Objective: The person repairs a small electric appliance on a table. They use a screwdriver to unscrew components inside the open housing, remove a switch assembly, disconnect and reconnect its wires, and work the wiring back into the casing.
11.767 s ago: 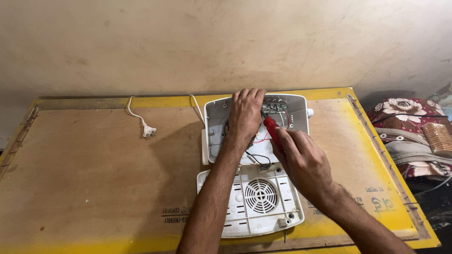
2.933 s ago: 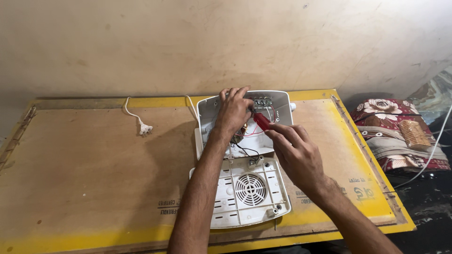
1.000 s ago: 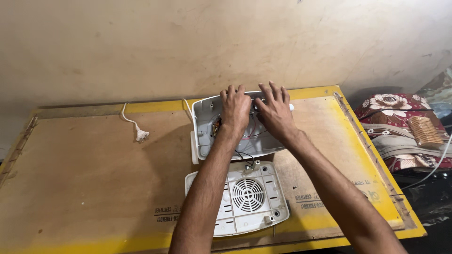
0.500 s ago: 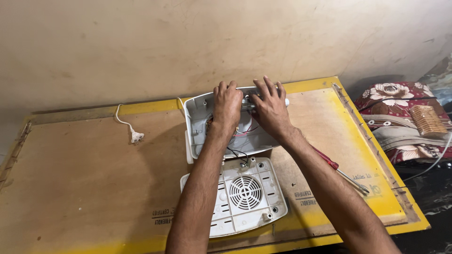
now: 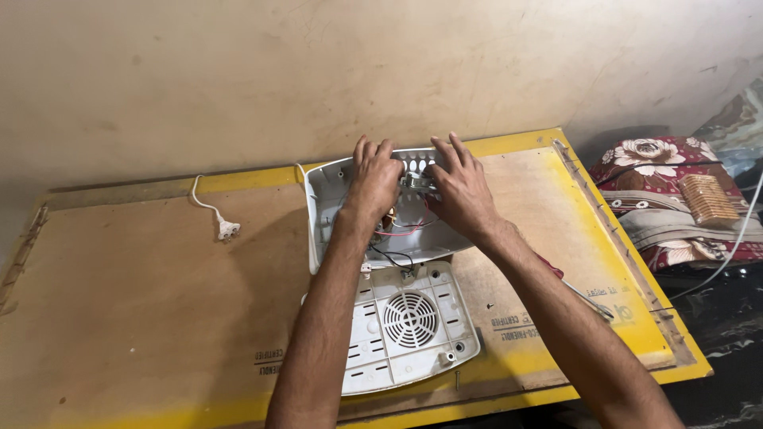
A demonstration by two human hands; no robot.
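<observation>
An opened white plastic appliance lies on the table. Its upper shell [image 5: 334, 214] stands tilted up, showing red and black wires [image 5: 397, 234] inside. Its base plate [image 5: 409, 322] with a round fan grille lies flat in front of it. My left hand [image 5: 373, 179] rests inside the shell on the parts there. My right hand [image 5: 457, 187] presses on a small metal part beside it, fingers spread over the shell's far rim. A red-handled screwdriver [image 5: 584, 290] lies on the table to the right, partly hidden by my right forearm.
The brown board table [image 5: 135, 318] has a yellow border. A white power plug [image 5: 226, 230] with its cord lies at the back left. A plain wall rises behind. To the right lies patterned bedding [image 5: 660, 183] and a cable.
My right hand put the red screwdriver down on the table at the right. Both hands now work inside the shell.
</observation>
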